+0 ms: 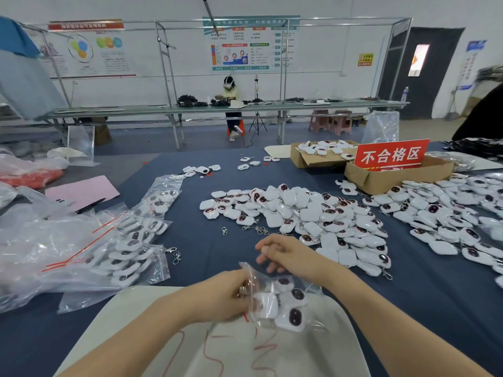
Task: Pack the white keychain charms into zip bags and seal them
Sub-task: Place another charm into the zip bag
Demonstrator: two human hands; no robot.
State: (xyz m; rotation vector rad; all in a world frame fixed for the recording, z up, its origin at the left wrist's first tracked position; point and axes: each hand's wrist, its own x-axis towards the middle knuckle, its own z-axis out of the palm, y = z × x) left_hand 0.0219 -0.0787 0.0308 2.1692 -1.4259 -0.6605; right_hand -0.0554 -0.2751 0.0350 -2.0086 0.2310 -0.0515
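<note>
A clear zip bag with a red seal strip lies on a white sheet in front of me and holds several white charms with dark red faces. My left hand grips the bag's mouth at its left side. My right hand hovers just above and behind the bag, fingers loosely curled, holding nothing that I can see. A large heap of loose white charms spreads over the blue table cloth beyond my hands.
Filled zip bags lie at the left. A second charm heap is at the right. Two cardboard boxes with a red sign stand at the back right. A pink paper with a pen lies at the left. Another person sits at a far bench.
</note>
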